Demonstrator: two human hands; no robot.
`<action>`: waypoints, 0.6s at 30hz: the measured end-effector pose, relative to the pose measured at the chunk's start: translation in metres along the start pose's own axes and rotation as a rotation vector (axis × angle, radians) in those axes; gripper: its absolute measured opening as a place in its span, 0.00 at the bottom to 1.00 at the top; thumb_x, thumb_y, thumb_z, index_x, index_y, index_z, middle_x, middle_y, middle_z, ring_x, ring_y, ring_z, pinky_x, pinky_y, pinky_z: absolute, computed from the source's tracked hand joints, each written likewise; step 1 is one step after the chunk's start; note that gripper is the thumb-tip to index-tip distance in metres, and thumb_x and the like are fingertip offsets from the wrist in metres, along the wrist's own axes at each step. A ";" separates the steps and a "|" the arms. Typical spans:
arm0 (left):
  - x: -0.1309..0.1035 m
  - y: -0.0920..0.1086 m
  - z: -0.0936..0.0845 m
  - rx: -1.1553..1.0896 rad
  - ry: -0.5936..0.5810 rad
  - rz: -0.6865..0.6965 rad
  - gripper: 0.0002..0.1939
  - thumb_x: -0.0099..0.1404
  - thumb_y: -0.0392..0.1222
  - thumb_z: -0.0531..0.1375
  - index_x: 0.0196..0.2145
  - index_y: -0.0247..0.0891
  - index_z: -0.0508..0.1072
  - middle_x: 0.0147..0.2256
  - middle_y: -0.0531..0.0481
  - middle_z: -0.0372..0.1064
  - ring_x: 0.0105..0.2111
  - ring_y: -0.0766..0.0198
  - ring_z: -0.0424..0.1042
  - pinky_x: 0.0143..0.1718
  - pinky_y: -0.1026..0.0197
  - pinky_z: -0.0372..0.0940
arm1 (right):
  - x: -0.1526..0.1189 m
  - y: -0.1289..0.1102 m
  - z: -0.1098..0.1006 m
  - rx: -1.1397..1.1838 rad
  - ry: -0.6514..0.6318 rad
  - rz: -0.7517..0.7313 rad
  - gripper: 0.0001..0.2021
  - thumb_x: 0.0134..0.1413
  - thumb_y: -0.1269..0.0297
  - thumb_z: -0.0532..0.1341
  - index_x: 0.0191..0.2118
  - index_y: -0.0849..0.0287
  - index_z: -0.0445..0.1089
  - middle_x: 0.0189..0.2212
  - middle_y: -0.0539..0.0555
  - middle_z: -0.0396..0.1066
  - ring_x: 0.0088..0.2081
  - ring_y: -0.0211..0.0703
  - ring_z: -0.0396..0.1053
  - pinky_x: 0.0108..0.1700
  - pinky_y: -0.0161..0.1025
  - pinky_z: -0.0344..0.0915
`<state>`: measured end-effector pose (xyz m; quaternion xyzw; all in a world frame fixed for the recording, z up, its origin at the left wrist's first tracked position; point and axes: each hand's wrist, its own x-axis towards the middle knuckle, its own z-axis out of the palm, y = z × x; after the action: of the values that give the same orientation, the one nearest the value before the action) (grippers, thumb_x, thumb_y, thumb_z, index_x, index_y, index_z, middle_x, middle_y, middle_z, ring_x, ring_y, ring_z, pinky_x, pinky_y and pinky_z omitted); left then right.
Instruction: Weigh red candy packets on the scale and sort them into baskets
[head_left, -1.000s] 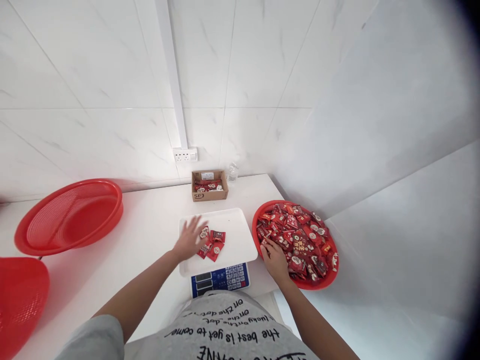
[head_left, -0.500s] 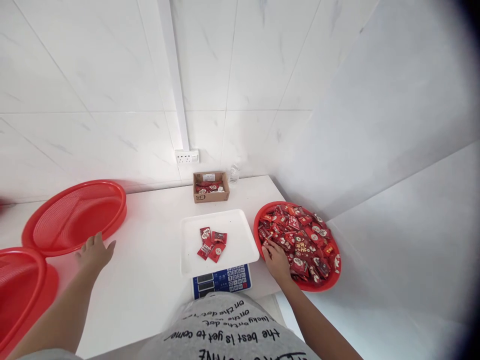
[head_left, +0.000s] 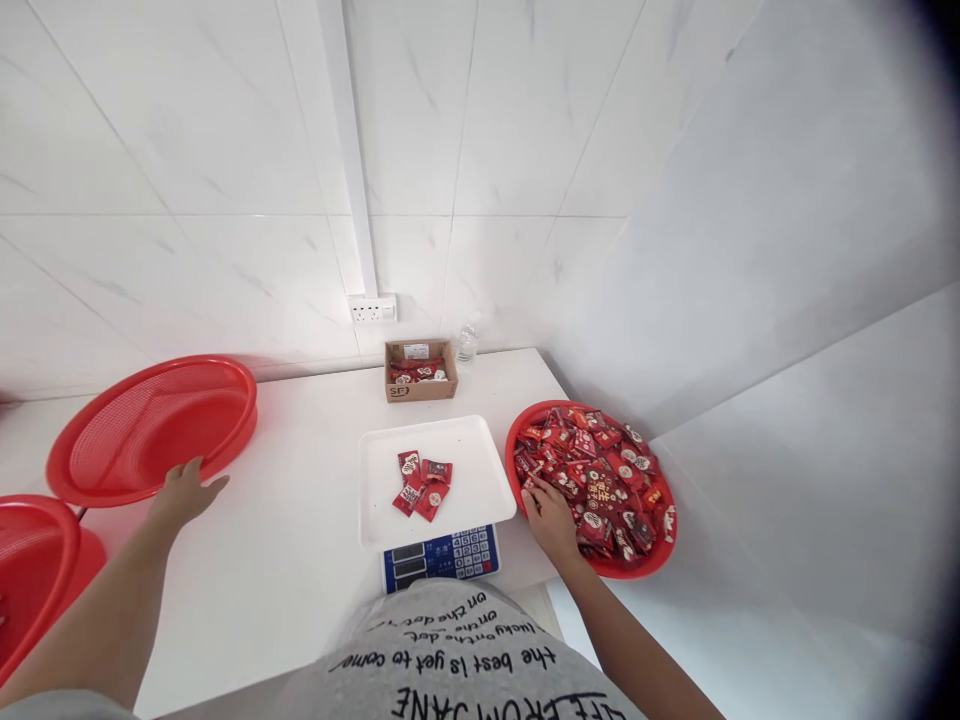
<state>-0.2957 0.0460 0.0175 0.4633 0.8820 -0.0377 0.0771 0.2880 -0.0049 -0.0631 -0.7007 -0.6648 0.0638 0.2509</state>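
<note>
My left hand (head_left: 184, 495) rests at the near rim of a red mesh basket (head_left: 244, 440). Its fingers reach over the rim and its thumb points away to the right. On the other side, my right hand (head_left: 551, 518) lies over the left edge of a red basket (head_left: 511, 465) full of wrapped snack packets (head_left: 600, 490). The fingers of that hand are curled down among the packets, and what is under them is hidden. Between the hands, several red packets (head_left: 431, 470) lie on the white tray (head_left: 480, 490) of a scale with a blue keypad (head_left: 442, 555).
A small cardboard box (head_left: 420, 390) with more red packets stands at the table's back edge, beside a clear plastic bottle (head_left: 467, 345). Another red basket (head_left: 67, 560) sits at the lower left. A socket (head_left: 373, 309) is on the tiled wall.
The two left baskets have parted slightly: the upper one shifted right, the lower one left. Both hands stay in nearly the same places, and the packets on the tray have not moved.
</note>
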 end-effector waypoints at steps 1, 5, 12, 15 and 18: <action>0.000 0.003 -0.001 0.008 -0.029 0.026 0.30 0.63 0.53 0.47 0.58 0.34 0.51 0.59 0.38 0.53 0.54 0.51 0.61 0.45 0.54 0.62 | 0.000 -0.001 0.000 0.003 -0.002 0.003 0.19 0.58 0.57 0.47 0.37 0.60 0.74 0.46 0.60 0.69 0.47 0.48 0.65 0.51 0.46 0.61; -0.014 0.023 -0.007 0.003 -0.097 0.202 0.28 0.63 0.51 0.48 0.57 0.33 0.53 0.59 0.37 0.53 0.55 0.51 0.58 0.47 0.55 0.60 | 0.000 -0.002 -0.002 0.016 -0.010 0.021 0.19 0.58 0.57 0.48 0.38 0.60 0.74 0.46 0.60 0.69 0.47 0.49 0.65 0.52 0.47 0.60; -0.074 0.068 -0.018 -0.014 -0.354 0.450 0.18 0.61 0.51 0.48 0.42 0.36 0.64 0.39 0.42 0.70 0.38 0.54 0.70 0.36 0.58 0.62 | -0.001 0.000 -0.001 0.035 -0.005 0.025 0.19 0.58 0.56 0.48 0.37 0.59 0.74 0.47 0.59 0.69 0.48 0.48 0.65 0.52 0.47 0.60; -0.097 0.079 -0.020 -0.063 -0.486 0.491 0.14 0.60 0.52 0.49 0.36 0.40 0.64 0.32 0.46 0.70 0.31 0.56 0.70 0.29 0.59 0.61 | -0.001 0.000 0.000 0.025 -0.007 0.032 0.19 0.58 0.56 0.48 0.37 0.59 0.74 0.46 0.60 0.69 0.48 0.49 0.65 0.52 0.48 0.60; -0.112 0.088 -0.021 -0.070 -0.548 0.551 0.10 0.56 0.49 0.51 0.29 0.41 0.64 0.29 0.49 0.68 0.28 0.56 0.68 0.26 0.60 0.58 | 0.000 0.001 0.000 0.021 -0.011 0.033 0.19 0.58 0.57 0.48 0.37 0.60 0.74 0.47 0.60 0.69 0.48 0.49 0.65 0.52 0.48 0.60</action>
<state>-0.1629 0.0081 0.0580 0.6526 0.6720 -0.1080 0.3329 0.2886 -0.0051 -0.0633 -0.7084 -0.6540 0.0789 0.2535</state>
